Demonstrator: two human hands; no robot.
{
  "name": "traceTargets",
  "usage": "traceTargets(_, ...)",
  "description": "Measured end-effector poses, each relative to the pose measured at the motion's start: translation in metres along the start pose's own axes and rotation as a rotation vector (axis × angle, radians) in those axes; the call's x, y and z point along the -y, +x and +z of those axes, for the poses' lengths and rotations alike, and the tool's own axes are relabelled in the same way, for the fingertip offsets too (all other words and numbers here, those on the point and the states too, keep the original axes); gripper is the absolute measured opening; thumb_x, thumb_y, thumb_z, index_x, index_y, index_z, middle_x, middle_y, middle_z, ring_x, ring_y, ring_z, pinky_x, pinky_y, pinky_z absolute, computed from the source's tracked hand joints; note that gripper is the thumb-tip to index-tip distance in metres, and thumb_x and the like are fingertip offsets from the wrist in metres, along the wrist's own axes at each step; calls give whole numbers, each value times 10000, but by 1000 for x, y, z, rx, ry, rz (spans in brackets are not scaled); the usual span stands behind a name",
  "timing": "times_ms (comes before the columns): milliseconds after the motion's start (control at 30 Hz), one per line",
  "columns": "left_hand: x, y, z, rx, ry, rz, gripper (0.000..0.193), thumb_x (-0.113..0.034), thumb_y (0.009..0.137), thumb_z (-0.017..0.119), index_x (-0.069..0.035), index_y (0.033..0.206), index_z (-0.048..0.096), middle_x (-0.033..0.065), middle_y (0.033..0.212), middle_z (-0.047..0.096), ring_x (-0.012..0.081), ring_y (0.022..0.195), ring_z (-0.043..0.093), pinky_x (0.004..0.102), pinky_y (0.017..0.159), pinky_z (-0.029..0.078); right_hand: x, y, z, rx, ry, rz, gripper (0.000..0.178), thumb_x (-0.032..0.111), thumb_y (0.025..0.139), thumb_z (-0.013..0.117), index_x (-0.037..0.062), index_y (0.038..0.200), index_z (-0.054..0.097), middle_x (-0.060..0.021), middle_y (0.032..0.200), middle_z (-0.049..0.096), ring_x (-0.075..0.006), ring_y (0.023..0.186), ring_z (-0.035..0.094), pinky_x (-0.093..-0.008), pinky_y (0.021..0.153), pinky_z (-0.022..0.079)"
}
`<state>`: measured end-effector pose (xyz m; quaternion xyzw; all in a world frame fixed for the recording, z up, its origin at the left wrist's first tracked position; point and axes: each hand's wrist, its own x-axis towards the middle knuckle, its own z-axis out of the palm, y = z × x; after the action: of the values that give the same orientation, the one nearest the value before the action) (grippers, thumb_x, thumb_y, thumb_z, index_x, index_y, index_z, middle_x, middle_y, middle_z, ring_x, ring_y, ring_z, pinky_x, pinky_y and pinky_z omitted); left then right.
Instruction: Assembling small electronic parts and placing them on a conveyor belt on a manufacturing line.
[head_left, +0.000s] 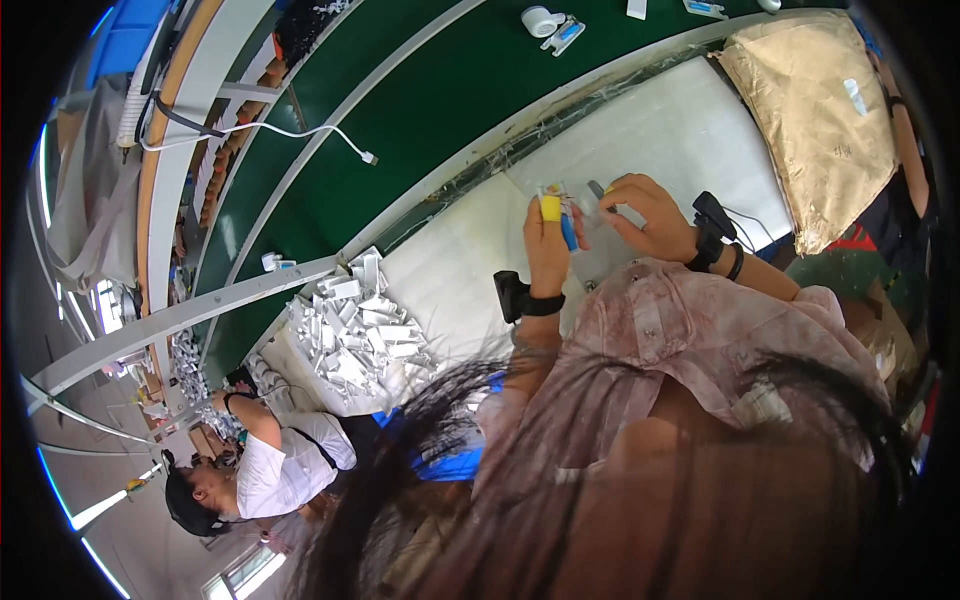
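My left hand is closed around a small white assembly with thin wires at its top. A blue cylinder-like part shows beside my fingers, and a yellow patch covers the thumb area. Just to the right, my right hand pinches a small grey piece between thumb and fingers, close to the assembly but apart from it. Both hands are over the pale work surface. What lies inside my left palm is hidden.
White plastic housings lie heaped at the left. Beyond runs a green conveyor belt carrying a white round device. A white cable hangs over it. Brown packaging lies at right. A co-worker stands at lower left.
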<state>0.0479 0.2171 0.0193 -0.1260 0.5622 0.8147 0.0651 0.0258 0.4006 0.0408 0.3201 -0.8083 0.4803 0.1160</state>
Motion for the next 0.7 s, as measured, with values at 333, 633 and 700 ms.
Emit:
traceTargets(333,-17,173,-100,-230,-84,98,286,-295,978,414,-46,1069,522,111,862,626,231,693,636,392,584,557,-170,55,20,104,-210,218,259,3,843,561,45,1098,551,-129,1024,575,-279,870,617,-360,743,502)
traceTargets(633,76,132,-133,-103,97,74,321,-328,955,511,-87,1165,540,71,1080,608,179,961,620,321,767,519,-324,161,19,35,-653,-1,269,30,828,523,81,1077,613,-117,1108,600,-324,1004,605,-375,855,501)
traceTargets(700,74,95,-106,-33,-229,-135,305,-327,935,544,-108,1147,540,53,1010,633,178,886,642,287,725,520,-353,174,17,50,-125,490,409,248,901,581,7,1231,553,-170,1199,589,-258,1102,563,-317,978,407)
